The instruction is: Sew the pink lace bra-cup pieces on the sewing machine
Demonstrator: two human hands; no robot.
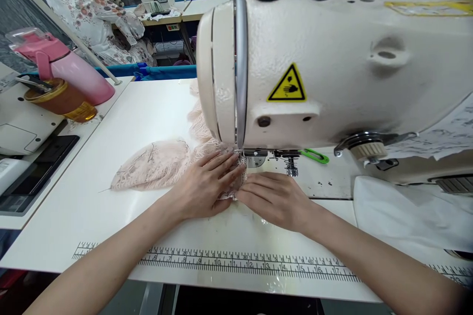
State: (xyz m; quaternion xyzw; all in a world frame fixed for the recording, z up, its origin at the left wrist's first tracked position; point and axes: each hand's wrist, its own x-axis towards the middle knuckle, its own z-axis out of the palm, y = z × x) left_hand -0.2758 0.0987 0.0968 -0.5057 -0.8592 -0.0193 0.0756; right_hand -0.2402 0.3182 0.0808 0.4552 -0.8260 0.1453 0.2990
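Note:
Pale pink lace fabric [155, 165] lies on the white table and runs under the head of a sewing machine [332, 69]. My left hand [209, 182] rests flat on the lace, fingers stretched toward the needle area, which the machine head and my fingers partly hide. Just to the right, my right hand [275, 197] has its fingers pressed together at the lace's edge, fingertips touching it beside the presser foot. A rounded lace cup with dark thread lines spreads out left of my left hand.
A ruler strip [236, 262] runs along the table's front edge. Green thread snips [315, 156] lie behind my right hand, white cloth [410, 211] at the right. A pink bottle [74, 71] and brown jar [64, 101] stand left. Beyond, a person in a floral top [96, 19] sits near another machine.

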